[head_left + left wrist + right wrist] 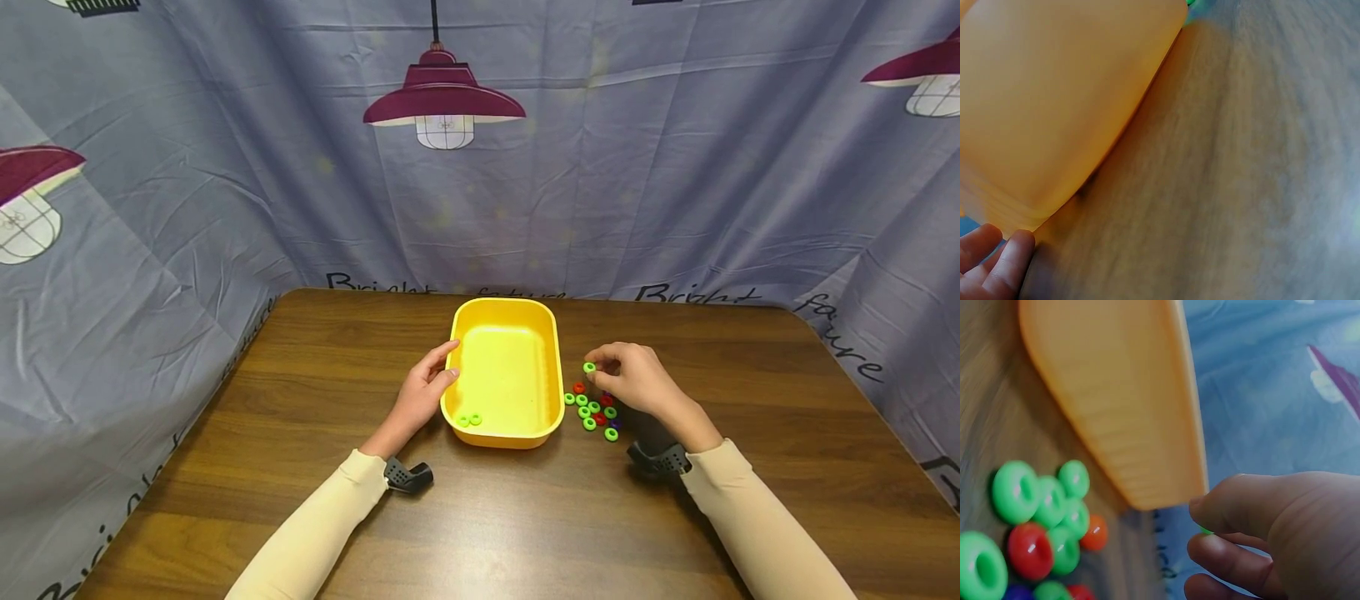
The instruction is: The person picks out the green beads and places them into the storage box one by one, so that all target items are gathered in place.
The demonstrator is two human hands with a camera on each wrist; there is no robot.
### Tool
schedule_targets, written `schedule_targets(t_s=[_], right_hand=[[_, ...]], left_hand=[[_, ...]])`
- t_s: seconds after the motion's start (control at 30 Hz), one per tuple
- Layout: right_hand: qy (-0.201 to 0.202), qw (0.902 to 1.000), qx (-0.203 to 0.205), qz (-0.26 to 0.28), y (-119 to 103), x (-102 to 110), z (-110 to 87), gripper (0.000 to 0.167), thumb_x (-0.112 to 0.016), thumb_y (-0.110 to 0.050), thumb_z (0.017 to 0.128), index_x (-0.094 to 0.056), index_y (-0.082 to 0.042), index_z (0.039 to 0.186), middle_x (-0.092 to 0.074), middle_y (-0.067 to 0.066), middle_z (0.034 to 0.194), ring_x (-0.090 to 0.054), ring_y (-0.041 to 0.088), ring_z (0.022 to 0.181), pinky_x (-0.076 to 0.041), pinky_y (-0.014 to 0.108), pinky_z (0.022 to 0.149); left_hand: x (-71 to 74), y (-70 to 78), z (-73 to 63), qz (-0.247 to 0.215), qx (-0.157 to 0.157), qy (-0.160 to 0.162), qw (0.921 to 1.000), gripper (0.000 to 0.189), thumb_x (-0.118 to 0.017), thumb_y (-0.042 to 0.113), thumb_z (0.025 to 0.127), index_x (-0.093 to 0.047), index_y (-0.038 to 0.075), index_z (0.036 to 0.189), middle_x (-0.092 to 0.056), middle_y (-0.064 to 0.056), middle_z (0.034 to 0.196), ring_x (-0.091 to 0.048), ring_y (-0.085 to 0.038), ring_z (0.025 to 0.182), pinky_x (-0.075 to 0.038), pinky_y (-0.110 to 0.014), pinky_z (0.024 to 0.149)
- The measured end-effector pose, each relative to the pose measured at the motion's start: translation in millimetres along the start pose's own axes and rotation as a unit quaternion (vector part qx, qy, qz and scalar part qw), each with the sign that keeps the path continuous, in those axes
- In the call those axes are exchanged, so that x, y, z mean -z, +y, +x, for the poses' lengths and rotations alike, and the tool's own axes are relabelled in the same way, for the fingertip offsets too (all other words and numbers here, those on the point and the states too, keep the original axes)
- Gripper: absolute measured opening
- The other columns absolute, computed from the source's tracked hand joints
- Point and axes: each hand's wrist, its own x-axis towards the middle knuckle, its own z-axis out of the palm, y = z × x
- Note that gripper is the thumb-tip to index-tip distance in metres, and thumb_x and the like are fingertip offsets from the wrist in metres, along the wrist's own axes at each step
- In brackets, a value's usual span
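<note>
In the head view my left hand (423,386) is at the left side of a yellow plastic tray (553,350), with thumb and index fingertips touching its rim. The left wrist view shows the fingers (1013,262) right at the tray wall (1054,94). To the right of the tray, my right hand (633,375) pinches a small green ring (589,367) between thumb and index finger, above a loose group of rings. In the right wrist view only a sliver of that ring (1207,531) shows between the fingertips. Two green rings (470,420) lie in the tray's near left corner.
Several green rings (584,412), a few red rings (599,419) and a purple ring (615,424) lie on the wooden table (525,525) beside the tray's right wall. A grey-blue curtain (600,192) printed with lamps hangs behind the table.
</note>
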Motion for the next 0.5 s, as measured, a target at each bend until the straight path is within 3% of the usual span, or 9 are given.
schedule_targets(t_s=[0.2,0.37,0.5], right_hand=[[0.015,0.9997,0.019,0.005,-18,6,2.4,0.02,-0.073,-0.007,0.085,-0.078,-0.003,0.103,-0.075,0.006,0.088,-0.064,0.014,0.077,-0.052,0.027,0.068],[0.021,0.9993,0.024,0.018,-34,7,7.2,0.02,-0.074,-0.008,0.086,-0.078,-0.003,0.105,-0.075,0.007,0.091,-0.064,0.017,0.08,-0.055,0.038,0.071],[0.017,0.9989,0.026,0.034,-48,4,12.3,0.02,-0.074,-0.008,0.086,-0.078,-0.003,0.105,-0.075,0.008,0.093,-0.064,0.018,0.082,-0.056,0.039,0.073]], left_hand=[[0.5,0.5,0.3,0.002,-0.001,0.002,1.0,0.05,-0.056,0.006,0.1,-0.05,0.007,0.15,-0.057,-0.025,0.144,-0.059,-0.039,0.125,-0.048,-0.014,0.088],[0.1,0.5,0.1,0.006,0.001,0.005,1.0,0.05,-0.056,0.006,0.1,-0.051,0.008,0.149,-0.059,-0.025,0.141,-0.061,-0.036,0.121,-0.048,-0.014,0.086],[-0.6,0.7,0.2,0.005,0.001,0.007,1.0,0.05,-0.056,0.005,0.1,-0.052,0.008,0.149,-0.06,-0.025,0.14,-0.06,-0.033,0.12,-0.048,-0.014,0.086]])
